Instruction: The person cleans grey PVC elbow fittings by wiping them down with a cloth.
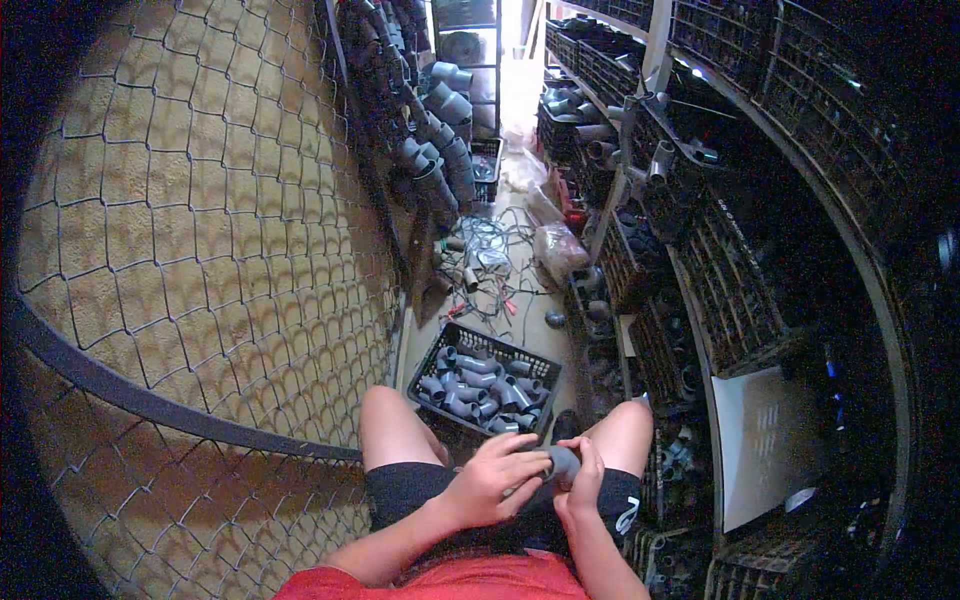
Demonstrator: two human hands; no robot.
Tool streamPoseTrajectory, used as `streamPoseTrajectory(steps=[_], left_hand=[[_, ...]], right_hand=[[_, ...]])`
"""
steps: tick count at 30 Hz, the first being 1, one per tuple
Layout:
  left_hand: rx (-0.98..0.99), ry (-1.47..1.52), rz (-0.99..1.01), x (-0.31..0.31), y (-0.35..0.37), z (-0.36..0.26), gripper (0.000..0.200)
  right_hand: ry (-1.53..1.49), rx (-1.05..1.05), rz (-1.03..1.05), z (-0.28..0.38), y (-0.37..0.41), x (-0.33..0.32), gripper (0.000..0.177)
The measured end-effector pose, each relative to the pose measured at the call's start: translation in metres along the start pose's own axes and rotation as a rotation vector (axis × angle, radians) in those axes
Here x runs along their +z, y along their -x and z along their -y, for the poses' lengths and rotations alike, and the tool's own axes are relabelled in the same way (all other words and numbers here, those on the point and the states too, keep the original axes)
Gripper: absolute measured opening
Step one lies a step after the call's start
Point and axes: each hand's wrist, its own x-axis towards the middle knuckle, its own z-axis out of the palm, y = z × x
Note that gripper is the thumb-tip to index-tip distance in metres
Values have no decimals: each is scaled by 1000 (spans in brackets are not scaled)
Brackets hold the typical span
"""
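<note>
A grey pipe fitting [563, 463] is held between both hands, above the person's lap. My left hand [500, 477] comes from the left, its fingers over the near left end of the fitting. My right hand [585, 480] is wrapped round the right side of the same fitting. Just beyond the hands, between the knees, a black plastic crate [418, 372] stands on the floor, filled with several grey pipe elbows [478, 379]. The inner end of the fitting is partly hidden by the fingers.
Wire mesh [220, 200] runs along the left. Shelves with dark crates [725, 275] line the right. Large grey fittings [440, 150] are stacked at the back left. Cords [500, 290] and a plastic-wrapped bundle [561, 250] lie on the floor ahead.
</note>
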Motion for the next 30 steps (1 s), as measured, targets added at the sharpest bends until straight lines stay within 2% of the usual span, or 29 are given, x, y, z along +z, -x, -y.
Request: streamPoseTrajectory(steps=[1,2,6,7,9,10,12,15,16,17,18,19,21,23,25,30], left_hand=[[18,-37,-120,-3,1,-3,27],[0,-147,-49,-12,-2,-12,30],[-46,-169,113,0,-3,-12,34],[-45,-169,113,2,-4,-7,34],[-107,-77,221,5,-3,1,33],[-67,-90,201,5,-3,2,29],[-84,-68,213,1,-5,7,27],[-183,-44,208,-9,-9,25,21],[-145,-37,28,-9,-11,26,20],[-108,-28,-149,-11,-13,25,20],[-27,-170,-343,-7,-17,23,27],[-26,-167,-344,-4,-15,24,27],[25,-180,-390,5,-8,24,29],[19,-133,-272,9,-7,17,29],[-47,-98,-311,22,1,28,30],[5,-159,-372,22,5,29,31]], right_hand=[[-94,56,-97,1,-2,2,24],[-189,112,-193,2,-3,4,24],[-147,121,-126,-5,4,8,23],[39,66,-39,-14,4,2,23],[-33,90,-35,-23,6,2,25],[-31,89,-32,-25,5,-1,25],[-36,277,115,-22,3,-4,25],[-85,416,570,7,1,-11,36],[-85,415,570,0,-5,-15,36],[84,288,548,-6,-12,-15,37],[251,160,519,-11,-14,-17,39],[253,158,518,-16,-12,-19,39],[-241,313,180,-5,2,7,32],[-284,337,195,-7,-1,6,28],[-400,381,229,-16,-4,0,39],[-372,328,196,-11,1,14,35]])
